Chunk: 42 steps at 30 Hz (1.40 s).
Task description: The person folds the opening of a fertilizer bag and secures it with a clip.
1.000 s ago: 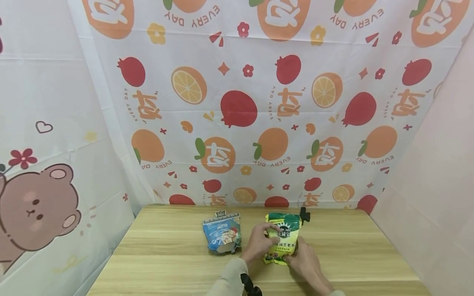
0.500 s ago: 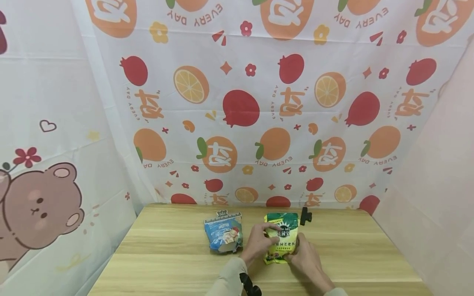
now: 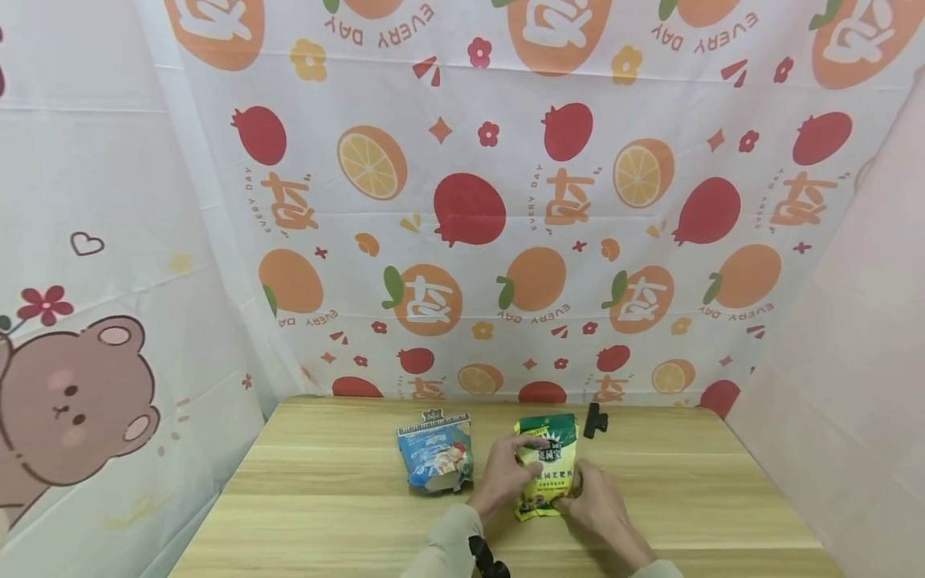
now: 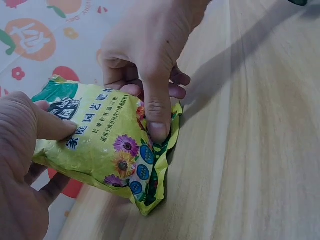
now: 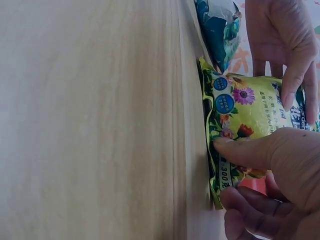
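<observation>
A yellow and green bag of garden fertilizer (image 3: 552, 483) stands nearly upright on the right half of the table, its printed front showing in the head view. My left hand (image 3: 500, 479) grips its left side, with a finger across the front and other fingers behind, as the left wrist view shows. Low on the right side, my right hand (image 3: 600, 504) holds the bag, its thumb (image 4: 158, 131) pressed on the front near the bottom seam. In the right wrist view the right hand's lower fingers (image 5: 252, 215) curl in below the bag's edge.
A blue snack-like bag (image 3: 437, 459) closed with a piano-key-patterned clip (image 3: 433, 425) stands left of my left hand. Behind the fertilizer, to the right, lies a black clip (image 3: 596, 421). The wooden table (image 3: 311, 490) ends at a fruit-print cloth (image 3: 470, 281).
The top of the fertilizer bag has shifted slightly left and turned, so the black clip now shows apart from it. Both hands keep their hold in nearly the same place.
</observation>
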Available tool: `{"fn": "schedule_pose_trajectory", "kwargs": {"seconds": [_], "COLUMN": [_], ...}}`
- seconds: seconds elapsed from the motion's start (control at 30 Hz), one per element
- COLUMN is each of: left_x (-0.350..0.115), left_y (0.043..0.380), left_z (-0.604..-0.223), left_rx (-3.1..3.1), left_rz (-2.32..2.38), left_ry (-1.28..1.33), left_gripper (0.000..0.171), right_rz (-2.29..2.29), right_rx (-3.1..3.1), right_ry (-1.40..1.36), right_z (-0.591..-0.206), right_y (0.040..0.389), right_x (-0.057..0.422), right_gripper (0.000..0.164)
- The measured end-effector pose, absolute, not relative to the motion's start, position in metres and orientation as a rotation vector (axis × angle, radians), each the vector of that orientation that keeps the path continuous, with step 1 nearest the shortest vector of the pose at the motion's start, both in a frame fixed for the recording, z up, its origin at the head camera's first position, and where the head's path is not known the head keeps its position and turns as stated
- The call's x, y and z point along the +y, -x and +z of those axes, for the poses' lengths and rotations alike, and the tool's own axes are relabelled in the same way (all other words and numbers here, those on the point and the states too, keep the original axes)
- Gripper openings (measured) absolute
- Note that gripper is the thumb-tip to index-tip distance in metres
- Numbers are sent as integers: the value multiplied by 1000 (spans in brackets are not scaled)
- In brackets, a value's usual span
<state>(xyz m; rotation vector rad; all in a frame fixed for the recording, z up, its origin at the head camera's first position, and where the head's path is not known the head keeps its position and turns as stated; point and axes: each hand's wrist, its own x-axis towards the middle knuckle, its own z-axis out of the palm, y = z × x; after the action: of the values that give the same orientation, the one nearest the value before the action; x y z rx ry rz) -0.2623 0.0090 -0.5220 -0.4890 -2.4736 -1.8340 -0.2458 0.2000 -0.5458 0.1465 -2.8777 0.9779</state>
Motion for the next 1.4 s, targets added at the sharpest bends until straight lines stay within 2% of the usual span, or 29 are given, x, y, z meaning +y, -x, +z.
{"fn": "schedule_pose_trajectory", "kwargs": {"seconds": [0.27,0.57,0.97,1.13,1.4], "left_x": [11,9,11,11,12], "left_y": [259,257,257,256,253], "left_z": [-524,-530,-534,-536,-537], "left_rx": [-2482,-2390,-2365,-2372,-2343], "left_rz": [-1521,-1410,-1343,-1321,-1286], "left_ry": [604,685,709,696,693], "left_gripper": [31,25,22,22,21], "right_rz": [1080,1113,1210,1267,1129], "right_rx": [-2926,-2947,-2961,-2946,-2893], "right_ry": [-232,-380,-743,-564,-179], "right_z": [-544,-541,-530,-529,-530], "right_y": [249,250,256,260,277], "right_x": [206,213,239,242,245], "right_gripper": [30,37,28,19,19]}}
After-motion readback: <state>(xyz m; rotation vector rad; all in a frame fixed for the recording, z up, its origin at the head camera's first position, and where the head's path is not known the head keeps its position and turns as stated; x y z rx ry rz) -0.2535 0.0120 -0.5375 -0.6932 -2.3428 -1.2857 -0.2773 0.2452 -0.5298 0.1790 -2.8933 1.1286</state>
